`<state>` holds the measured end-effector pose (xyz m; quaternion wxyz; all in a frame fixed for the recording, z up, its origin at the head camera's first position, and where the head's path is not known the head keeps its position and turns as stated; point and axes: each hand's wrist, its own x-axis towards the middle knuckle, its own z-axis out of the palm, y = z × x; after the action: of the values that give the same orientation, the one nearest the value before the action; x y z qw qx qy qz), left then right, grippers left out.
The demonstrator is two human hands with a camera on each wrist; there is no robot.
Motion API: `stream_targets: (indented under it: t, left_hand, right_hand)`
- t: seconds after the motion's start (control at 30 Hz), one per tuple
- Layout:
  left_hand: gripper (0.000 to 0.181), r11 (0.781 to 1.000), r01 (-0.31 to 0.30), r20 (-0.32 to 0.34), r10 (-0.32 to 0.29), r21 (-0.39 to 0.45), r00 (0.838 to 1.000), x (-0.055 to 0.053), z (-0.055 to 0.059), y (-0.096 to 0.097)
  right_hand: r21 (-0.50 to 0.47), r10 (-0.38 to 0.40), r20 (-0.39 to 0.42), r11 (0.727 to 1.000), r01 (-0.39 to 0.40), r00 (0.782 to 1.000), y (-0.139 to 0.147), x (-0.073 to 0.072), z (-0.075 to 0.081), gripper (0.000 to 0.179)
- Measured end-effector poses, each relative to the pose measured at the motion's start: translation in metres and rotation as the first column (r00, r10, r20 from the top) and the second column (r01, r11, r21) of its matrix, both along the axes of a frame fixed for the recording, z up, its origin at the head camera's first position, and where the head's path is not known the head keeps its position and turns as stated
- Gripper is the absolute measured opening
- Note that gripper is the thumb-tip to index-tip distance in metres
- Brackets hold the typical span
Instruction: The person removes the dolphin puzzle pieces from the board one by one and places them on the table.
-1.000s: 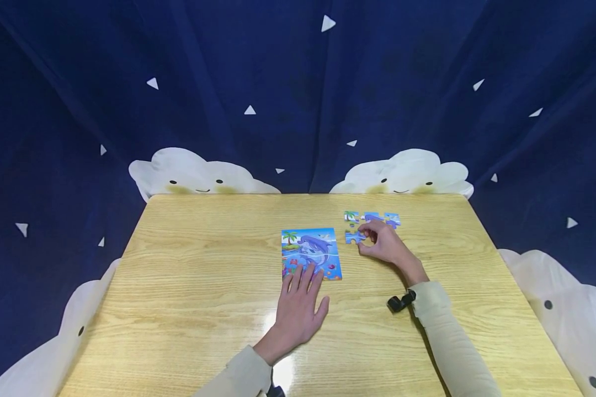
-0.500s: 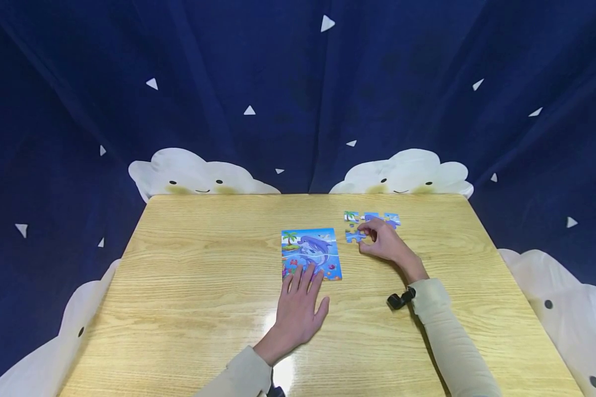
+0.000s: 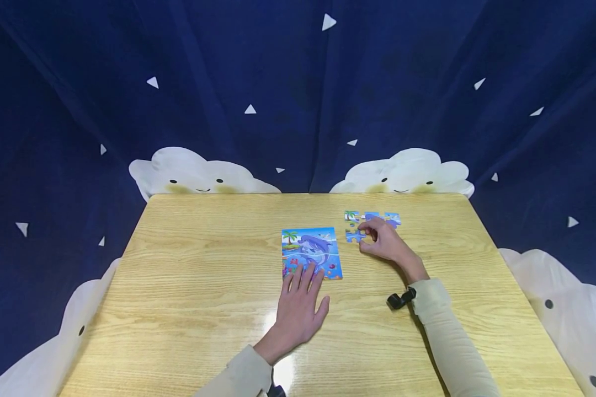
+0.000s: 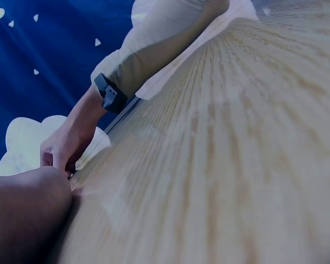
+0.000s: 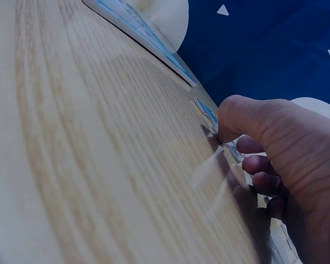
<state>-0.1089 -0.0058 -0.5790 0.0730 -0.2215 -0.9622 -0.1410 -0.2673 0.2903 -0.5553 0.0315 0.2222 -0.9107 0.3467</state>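
Note:
My left hand (image 3: 298, 309) lies flat with its fingers spread, and its fingertips rest on the lower part of a square dolphin picture (image 3: 310, 251). To the right of that picture, my right hand (image 3: 388, 242) pinches a blue jigsaw piece (image 3: 352, 237) at the table surface, between thumb and fingers. In the right wrist view the thumb (image 5: 236, 118) presses at the edge of the pieces, with the other fingers curled behind it. Above the held piece lie a palm-tree piece (image 3: 351, 215) and several more pieces with parts of a dolphin, some covered by the hand.
The wooden table (image 3: 203, 275) extends on all sides of the puzzle. A dark blue curtain (image 3: 288, 82) with white triangles and clouds hangs behind its far edge. A black wrist camera (image 3: 399, 299) is strapped at the right sleeve.

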Motion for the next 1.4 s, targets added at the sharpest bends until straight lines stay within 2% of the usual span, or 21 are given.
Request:
stream_targets:
  t: [0.2, 0.37, 0.53, 0.7, 0.83, 1.0, 1.23, 1.4]
  left_hand:
    - [0.063, 1.0, 0.002, 0.037, -0.001, -0.017, 0.999, 0.0, 0.002, 0.0]
    - [0.063, 1.0, 0.001, 0.041, 0.0, -0.025, 0.999, 0.0, 0.002, -0.001]
    - [0.063, 1.0, -0.002, 0.03, 0.003, -0.028, 1.0, -0.001, 0.001, -0.001]
    - [0.062, 1.0, -0.003, -0.007, 0.003, -0.025, 1.0, -0.001, 0.0, -0.001]
    - [0.062, 0.999, -0.002, -0.013, 0.001, -0.038, 1.0, -0.001, -0.001, -0.001]
    - [0.062, 0.999, -0.002, -0.009, 0.002, -0.039, 1.0, -0.002, -0.001, -0.001]
    - [0.062, 0.999, 0.004, 0.034, -0.003, -0.035, 0.999, -0.001, 0.0, -0.001]
    - [0.063, 0.999, 0.001, 0.02, 0.0, -0.047, 1.0, -0.001, 0.0, 0.0]
  right_hand:
    - [-0.025, -0.04, -0.06, 0.999, 0.038, 0.997, -0.005, 0.003, -0.002, 0.032]
    - [-0.075, -0.075, -0.112, 0.995, 0.067, 0.991, -0.017, 0.009, -0.003, 0.029]
    - [-0.092, -0.022, -0.135, 0.996, 0.01, 0.991, -0.035, 0.014, 0.0, 0.026]
    - [-0.093, 0.07, -0.095, 0.993, -0.079, 0.993, -0.055, 0.022, 0.006, 0.028]
    - [-0.066, 0.144, -0.059, 0.987, -0.147, 0.988, -0.071, 0.027, 0.008, 0.027]
    - [0.016, 0.217, -0.043, 0.976, -0.217, 0.975, -0.089, 0.029, 0.01, 0.03]
    - [0.134, 0.27, 0.004, 0.954, -0.268, 0.963, -0.105, 0.03, 0.014, 0.041]
    - [0.188, 0.276, 0.005, 0.944, -0.272, 0.961, -0.11, 0.031, 0.019, 0.041]
